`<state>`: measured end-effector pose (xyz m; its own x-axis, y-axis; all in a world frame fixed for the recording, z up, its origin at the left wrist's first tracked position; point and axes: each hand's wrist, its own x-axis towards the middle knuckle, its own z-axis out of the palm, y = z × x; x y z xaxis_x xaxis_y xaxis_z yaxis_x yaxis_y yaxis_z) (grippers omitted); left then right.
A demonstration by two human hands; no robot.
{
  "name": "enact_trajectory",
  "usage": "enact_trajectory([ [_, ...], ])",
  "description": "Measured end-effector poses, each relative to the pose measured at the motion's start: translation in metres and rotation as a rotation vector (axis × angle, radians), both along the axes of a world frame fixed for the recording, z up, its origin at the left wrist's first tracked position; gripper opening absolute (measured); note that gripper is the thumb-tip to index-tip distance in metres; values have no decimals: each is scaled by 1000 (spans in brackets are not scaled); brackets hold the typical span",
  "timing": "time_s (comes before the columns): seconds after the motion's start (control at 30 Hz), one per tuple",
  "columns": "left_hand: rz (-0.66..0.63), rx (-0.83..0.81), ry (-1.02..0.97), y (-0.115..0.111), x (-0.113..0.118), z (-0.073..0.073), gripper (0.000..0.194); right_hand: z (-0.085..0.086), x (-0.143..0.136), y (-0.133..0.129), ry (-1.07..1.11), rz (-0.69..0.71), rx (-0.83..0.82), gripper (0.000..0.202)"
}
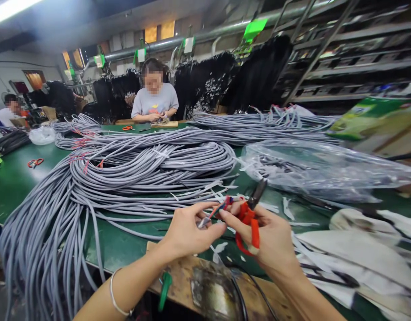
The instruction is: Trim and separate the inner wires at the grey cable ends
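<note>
Near the table's front edge, my left hand [188,229] pinches the end of a grey cable [204,221], where the sheath gives way to thin coloured wires [225,204], red and blue among them. My right hand [268,232] is wrapped round red-handled scissors [248,223], blades pointing up and away. Its thumb and finger also meet at the coloured wires, close to my left fingertips. Beyond both hands lies a large bundle of grey cables [151,165], many with red wire ends on the left.
A clear plastic bag [312,169] with dark parts lies right, above white cloth [369,254]. Another pair of red scissors [35,162] rests left on the green table [19,187]. A wooden board [178,272] sits before me. A co-worker [155,100] works opposite.
</note>
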<state>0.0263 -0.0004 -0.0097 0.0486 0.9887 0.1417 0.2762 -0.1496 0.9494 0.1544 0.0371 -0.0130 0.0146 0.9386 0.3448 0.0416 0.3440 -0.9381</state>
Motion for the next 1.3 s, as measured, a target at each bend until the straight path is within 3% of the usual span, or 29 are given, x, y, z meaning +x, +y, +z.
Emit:
enact_trajectory([
  [0.13, -13, 51, -247, 3, 3, -5, 37, -2, -2, 0, 31, 15, -20, 43],
  [0.23, 76, 61, -343, 7, 5, -10, 32, -4, -4, -1, 34, 20, -40, 41],
  [0.33, 211, 6, -384, 10, 6, -12, 23, -5, -5, -3, 19, -21, -13, 37],
  [0.43, 229, -106, -462, 13, 6, -10, 17, -6, -6, -6, -23, -56, 59, 32],
  [0.6, 147, -158, -522, 14, 3, -6, 23, -4, -6, -9, -98, -79, 128, 24],
  [0.77, 238, -79, -610, 13, 3, -3, 34, -4, -7, -7, -82, -40, 95, 31],
  [0.9, 283, -120, -617, 15, 4, -5, 36, -9, -7, -4, -75, -10, 64, 34],
  [1.0, 196, -155, -578, 15, -1, -6, 34, -11, -5, -2, -26, -11, 15, 36],
  [1.2, -243, -68, -264, 7, -25, 5, 20, -8, 1, 5, 111, 47, -89, 40],
  [1.3, -247, 101, -193, 4, -31, 10, 12, -9, 0, 6, 38, 158, -107, 37],
])
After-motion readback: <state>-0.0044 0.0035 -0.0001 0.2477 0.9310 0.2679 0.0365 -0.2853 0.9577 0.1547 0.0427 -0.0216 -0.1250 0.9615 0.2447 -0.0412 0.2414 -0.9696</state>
